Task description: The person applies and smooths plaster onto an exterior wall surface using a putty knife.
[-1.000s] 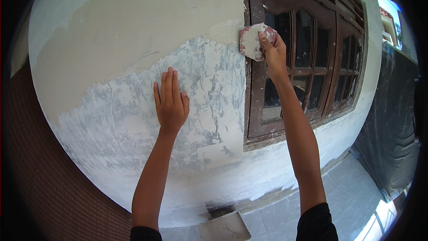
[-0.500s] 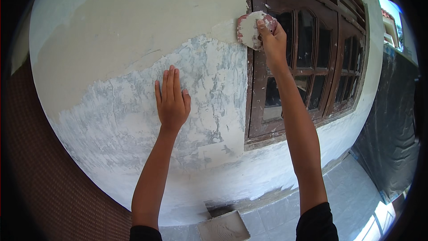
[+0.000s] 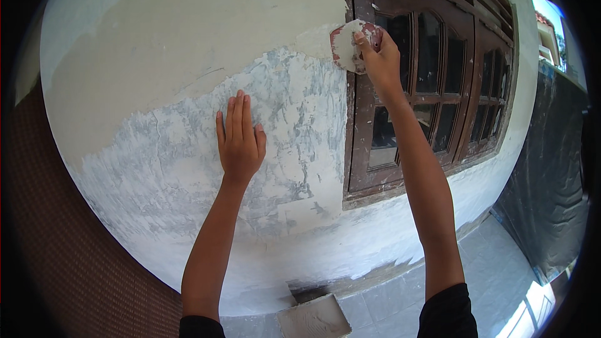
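Note:
My right hand (image 3: 384,66) grips a putty spreader (image 3: 343,49), a flat red plate smeared with off-white putty, its thumb lying on the coated face. The spreader is at the left edge of the brown window frame (image 3: 359,150), where the wall meets the wood. Whether its far edge touches the wall is hard to tell. My left hand (image 3: 240,147) lies flat against the wall (image 3: 188,181), fingers pointing up and holding nothing. Around it the surface is patchy white and grey; above runs a band of beige coating (image 3: 169,44).
A shallow tray (image 3: 315,318) of greyish paste sits on the grey tiled floor (image 3: 388,300) below. Right of the spreader, the brown window (image 3: 429,56) has several glass panes. A black sheet (image 3: 544,169) hangs at the right; a brown woven-looking surface (image 3: 94,256) borders the left.
My right hand and the spreader have shifted slightly left and down along the window's edge. The left hand stays flat in nearly the same place.

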{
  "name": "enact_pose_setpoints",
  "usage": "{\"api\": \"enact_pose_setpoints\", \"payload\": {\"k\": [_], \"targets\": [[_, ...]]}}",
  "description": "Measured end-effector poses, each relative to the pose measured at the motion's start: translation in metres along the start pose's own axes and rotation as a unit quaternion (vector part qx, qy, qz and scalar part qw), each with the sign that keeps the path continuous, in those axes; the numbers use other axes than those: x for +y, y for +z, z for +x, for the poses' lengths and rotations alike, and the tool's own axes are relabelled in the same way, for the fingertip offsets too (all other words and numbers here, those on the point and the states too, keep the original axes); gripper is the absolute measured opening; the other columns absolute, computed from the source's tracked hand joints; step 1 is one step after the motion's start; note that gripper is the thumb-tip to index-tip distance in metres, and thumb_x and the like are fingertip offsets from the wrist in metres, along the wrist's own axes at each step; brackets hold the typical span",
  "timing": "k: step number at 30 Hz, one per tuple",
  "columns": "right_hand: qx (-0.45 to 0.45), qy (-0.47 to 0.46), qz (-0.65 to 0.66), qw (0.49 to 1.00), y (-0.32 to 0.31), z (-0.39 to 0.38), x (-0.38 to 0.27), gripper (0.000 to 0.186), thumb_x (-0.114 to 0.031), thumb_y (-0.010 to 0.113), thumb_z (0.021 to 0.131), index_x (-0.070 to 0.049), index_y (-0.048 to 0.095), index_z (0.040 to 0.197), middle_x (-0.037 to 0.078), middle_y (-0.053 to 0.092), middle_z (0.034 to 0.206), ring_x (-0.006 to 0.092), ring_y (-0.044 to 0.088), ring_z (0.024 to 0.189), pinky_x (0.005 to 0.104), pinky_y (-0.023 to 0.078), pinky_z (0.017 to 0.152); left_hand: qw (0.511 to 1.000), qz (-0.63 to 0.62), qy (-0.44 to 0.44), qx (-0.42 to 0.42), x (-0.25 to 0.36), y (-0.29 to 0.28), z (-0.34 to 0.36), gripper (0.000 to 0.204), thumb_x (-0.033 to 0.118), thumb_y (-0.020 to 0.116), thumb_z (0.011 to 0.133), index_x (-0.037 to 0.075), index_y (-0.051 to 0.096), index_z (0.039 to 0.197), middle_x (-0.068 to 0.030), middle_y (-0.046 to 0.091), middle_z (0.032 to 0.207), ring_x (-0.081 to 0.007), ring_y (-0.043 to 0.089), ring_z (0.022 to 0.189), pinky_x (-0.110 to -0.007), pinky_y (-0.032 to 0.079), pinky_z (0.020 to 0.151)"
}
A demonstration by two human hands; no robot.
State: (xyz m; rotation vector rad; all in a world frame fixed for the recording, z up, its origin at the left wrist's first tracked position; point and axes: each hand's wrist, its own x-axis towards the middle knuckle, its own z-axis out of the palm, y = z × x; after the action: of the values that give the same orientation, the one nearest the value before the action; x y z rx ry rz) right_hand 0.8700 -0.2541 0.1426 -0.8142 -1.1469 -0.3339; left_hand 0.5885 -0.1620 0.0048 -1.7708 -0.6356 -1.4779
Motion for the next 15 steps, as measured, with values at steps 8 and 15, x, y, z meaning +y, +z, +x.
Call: {"api": "enact_pose_setpoints", "payload": {"k": [8,15], "targets": [[0.024,0.035,0.110,0.993,-0.002,0.005,0.003,0.030,-0.024,0.070,0.093,0.002,0.066,0.108,0.010,0.072,0.097,0.0166,0.068,0.089,0.0330,0.053,0.080,1.000,0.013,-0.004,0.007,0.002,0.003,-0.001,0.055,0.014,0.045,0.096,0.000,0.038,0.149,-0.0139,0.040,0.154,-0.0298,0.035,0.145,-0.051,0.023,0.120],[0.053,0.071,0.002,0.996,-0.010,0.011,-0.003,0.027,-0.022,0.069,0.093,0.002,0.066,0.107,0.011,0.072,0.098,0.0176,0.069,0.092,0.0331,0.053,0.082,1.000,0.012,-0.005,0.006,0.000,0.000,-0.001,0.055,0.013,0.046,0.096,-0.001,0.038,0.149,-0.0142,0.040,0.154,-0.0299,0.035,0.145,-0.051,0.023,0.119]]}}
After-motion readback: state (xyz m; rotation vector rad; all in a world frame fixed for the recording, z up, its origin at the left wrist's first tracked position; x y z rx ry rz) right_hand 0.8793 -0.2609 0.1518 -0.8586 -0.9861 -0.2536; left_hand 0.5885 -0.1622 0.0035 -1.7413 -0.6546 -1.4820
